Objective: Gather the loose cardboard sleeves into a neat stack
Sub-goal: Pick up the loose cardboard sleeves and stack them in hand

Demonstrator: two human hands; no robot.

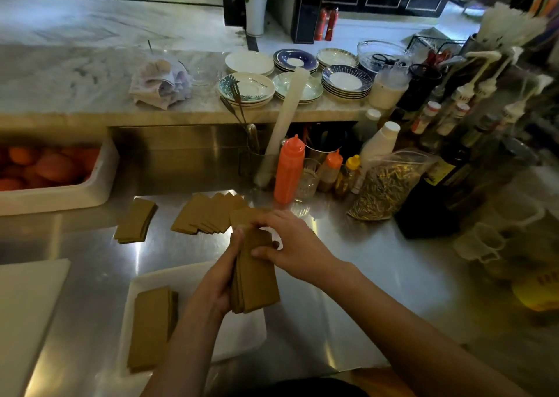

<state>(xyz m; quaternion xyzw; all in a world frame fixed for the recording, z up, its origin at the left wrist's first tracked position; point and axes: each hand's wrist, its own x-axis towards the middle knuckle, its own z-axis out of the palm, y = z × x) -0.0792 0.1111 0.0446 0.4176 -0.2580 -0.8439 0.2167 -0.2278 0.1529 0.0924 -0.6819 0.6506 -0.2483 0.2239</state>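
A bundle of brown cardboard sleeves [257,278] stands upright above the steel counter, held between both hands. My left hand [216,281] grips its left side and lower end. My right hand [290,242] presses on its top and front face. A fanned row of loose sleeves [208,215] lies flat just beyond the hands. A small pile of sleeves [134,221] rests further left. Another stack of sleeves [151,327] lies on a white tray [242,336] near the front edge.
A white tub of oranges [57,182] sits at the left. Squeeze bottles [289,169], a bag of dried herbs [384,188] and dark bottles [435,197] crowd the right. Plates [246,89] and a crumpled cloth [161,83] lie on the marble ledge behind. A white board [27,306] is at the near left.
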